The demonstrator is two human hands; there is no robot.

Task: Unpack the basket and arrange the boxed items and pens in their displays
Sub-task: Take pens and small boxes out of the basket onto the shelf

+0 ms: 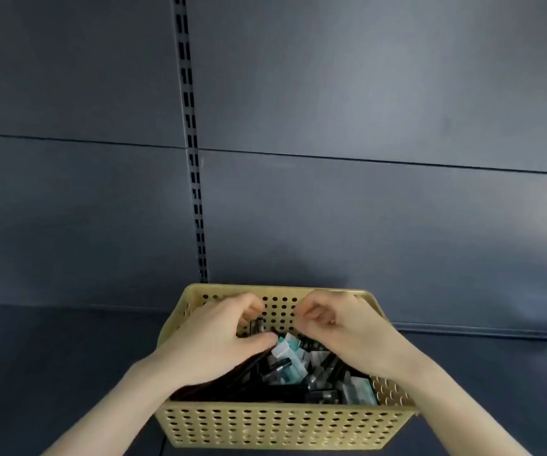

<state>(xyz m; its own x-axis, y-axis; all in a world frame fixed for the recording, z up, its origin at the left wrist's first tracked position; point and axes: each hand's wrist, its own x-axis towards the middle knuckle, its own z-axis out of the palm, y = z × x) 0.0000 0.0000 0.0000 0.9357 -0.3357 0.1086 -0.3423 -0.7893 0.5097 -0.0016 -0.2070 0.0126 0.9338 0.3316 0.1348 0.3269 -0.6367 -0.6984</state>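
Both hands are put into the basket (282, 422), which is set on the dark shelf (51, 357).

The left hand (212, 337) is curled, and a small dark item (259, 324) is pinched near the far wall, probably to be lifted out. The right hand (341, 327) is curled too; whether something is held cannot be told. The boxed items (290, 355) and pens (249, 370) are heaped inside the basket.
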